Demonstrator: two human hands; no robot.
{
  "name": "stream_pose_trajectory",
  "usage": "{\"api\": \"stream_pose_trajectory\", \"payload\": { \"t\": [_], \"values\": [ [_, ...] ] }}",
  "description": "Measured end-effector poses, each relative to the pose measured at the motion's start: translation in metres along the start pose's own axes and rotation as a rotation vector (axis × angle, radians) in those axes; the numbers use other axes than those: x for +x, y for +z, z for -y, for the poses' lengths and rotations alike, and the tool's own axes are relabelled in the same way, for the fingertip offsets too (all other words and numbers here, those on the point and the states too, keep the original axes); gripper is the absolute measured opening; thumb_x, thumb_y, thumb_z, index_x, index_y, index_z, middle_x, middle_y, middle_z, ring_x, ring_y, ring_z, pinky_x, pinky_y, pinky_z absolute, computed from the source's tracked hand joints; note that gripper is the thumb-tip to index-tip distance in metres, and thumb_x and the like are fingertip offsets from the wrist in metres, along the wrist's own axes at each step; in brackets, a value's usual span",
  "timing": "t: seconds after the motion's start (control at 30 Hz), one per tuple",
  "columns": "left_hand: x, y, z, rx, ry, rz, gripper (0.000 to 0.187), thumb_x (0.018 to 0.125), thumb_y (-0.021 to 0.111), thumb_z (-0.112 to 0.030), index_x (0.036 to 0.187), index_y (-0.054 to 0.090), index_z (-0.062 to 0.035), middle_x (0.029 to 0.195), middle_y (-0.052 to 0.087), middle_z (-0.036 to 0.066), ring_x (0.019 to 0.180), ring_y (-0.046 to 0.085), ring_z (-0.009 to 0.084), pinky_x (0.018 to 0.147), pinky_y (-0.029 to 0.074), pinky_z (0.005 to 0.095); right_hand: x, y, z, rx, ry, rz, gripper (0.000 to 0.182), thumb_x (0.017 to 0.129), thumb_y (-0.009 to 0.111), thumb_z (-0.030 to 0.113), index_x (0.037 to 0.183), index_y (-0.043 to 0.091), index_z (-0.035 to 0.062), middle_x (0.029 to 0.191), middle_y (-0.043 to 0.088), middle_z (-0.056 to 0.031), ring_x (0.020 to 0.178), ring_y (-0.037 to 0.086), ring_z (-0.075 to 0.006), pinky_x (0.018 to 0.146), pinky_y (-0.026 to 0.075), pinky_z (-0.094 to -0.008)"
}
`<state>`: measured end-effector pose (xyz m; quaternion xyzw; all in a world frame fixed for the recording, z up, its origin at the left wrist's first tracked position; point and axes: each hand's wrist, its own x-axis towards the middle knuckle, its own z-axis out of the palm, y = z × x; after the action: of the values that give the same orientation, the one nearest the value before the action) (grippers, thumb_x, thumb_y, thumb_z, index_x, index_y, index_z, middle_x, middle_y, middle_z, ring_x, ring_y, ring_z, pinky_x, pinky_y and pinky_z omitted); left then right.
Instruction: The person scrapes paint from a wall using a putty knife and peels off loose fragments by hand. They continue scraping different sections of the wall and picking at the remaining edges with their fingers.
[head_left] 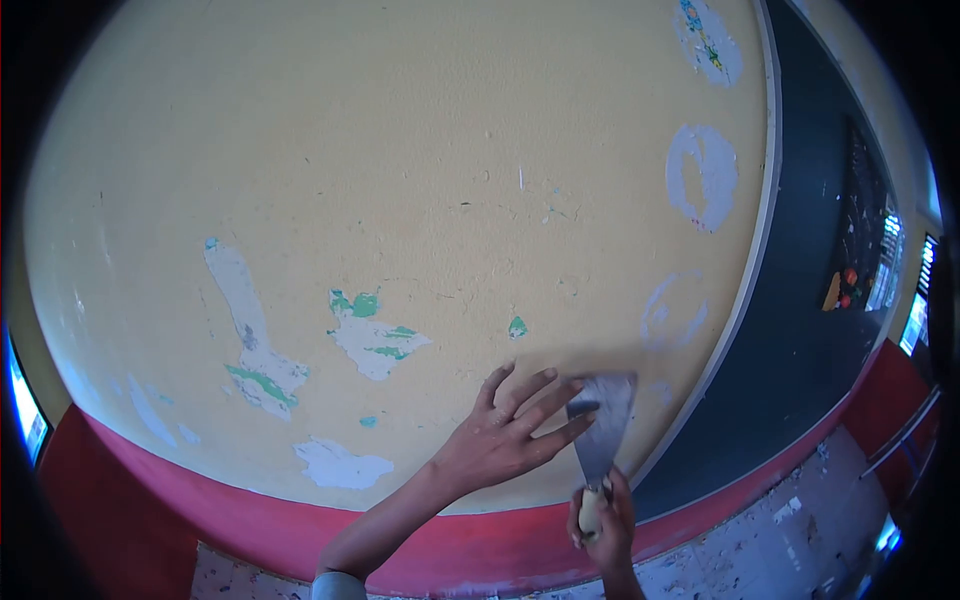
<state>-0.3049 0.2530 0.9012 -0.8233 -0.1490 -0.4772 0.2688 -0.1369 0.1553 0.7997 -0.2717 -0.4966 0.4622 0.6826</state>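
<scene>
My right hand [607, 520] is wrapped round the pale handle of a scraper [604, 425], whose wide metal blade points up against the cream wall [400, 150]. Spread out, my left hand [505, 435] has its fingertips at the left side of the blade. Left of my hands, the wall shows peeled patches: a white and green one [375, 340], a long one [245, 310] and a low white one [340, 465]. Above my left hand is a small green spot [517, 327].
A dark board [800, 250] with a pale frame stands at the right. Round whitish patches [702, 178] run down beside it. A red band [450, 545] borders the wall's bottom, above a floor [780, 540] scattered with flakes.
</scene>
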Motion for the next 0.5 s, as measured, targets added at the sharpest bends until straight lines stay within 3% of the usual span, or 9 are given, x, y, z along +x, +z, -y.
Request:
{"api": "stream_pose_trajectory", "payload": {
  "t": [0.07,0.17,0.27,0.37,0.5],
  "values": [
    [0.005,-0.001,0.008,0.054,0.063,-0.011,0.028,0.073,0.071,-0.026,0.100,0.070,-0.0188,0.117,0.057,-0.002,0.117,0.050,0.0173,0.100,0.037,0.0484,0.024,0.023,0.016,0.058,0.030,0.076,0.063,0.092,0.048,0.025,0.145,0.020,0.0050,0.083,0.054,-0.0148,0.040,0.048,-0.0149,0.032,0.037,-0.0247],
    [0.028,-0.007,0.041,0.126,0.118,-0.052,0.035,0.067,0.073,-0.028,0.101,0.071,-0.0191,0.118,0.059,-0.003,0.117,0.051,0.0167,0.100,0.037,0.0471,0.055,0.052,0.042,0.104,0.024,0.142,0.058,0.097,0.044,0.025,0.148,0.019,0.0114,0.088,0.054,-0.0125,0.046,0.048,-0.0110,0.037,0.035,-0.0223],
    [0.064,-0.016,0.068,0.137,0.075,-0.245,0.037,0.058,0.080,-0.025,0.094,0.073,-0.0209,0.104,0.067,-0.005,0.108,0.060,0.0170,0.094,0.039,0.0450,0.091,0.069,0.062,0.126,-0.031,0.194,0.059,0.098,0.043,0.026,0.149,0.017,0.0147,0.091,0.053,-0.0118,0.046,0.047,-0.0100,0.037,0.034,-0.0218],
    [0.085,-0.018,0.073,0.111,0.009,-0.329,0.035,0.057,0.081,-0.024,0.091,0.073,-0.0211,0.103,0.067,-0.006,0.106,0.061,0.0152,0.092,0.040,0.0427,0.100,0.085,0.086,0.097,-0.048,0.209,0.058,0.099,0.042,0.026,0.149,0.016,0.0158,0.092,0.051,-0.0117,0.046,0.047,-0.0089,0.037,0.034,-0.0214],
    [0.073,-0.020,0.062,0.143,0.013,-0.233,0.036,0.056,0.080,-0.021,0.092,0.073,-0.0208,0.103,0.068,-0.005,0.105,0.062,0.0137,0.091,0.039,0.0407,0.079,0.076,0.070,0.043,-0.013,0.157,0.058,0.099,0.041,0.026,0.150,0.015,0.0150,0.091,0.051,-0.0105,0.046,0.046,-0.0086,0.037,0.034,-0.0205]
  ]
}}
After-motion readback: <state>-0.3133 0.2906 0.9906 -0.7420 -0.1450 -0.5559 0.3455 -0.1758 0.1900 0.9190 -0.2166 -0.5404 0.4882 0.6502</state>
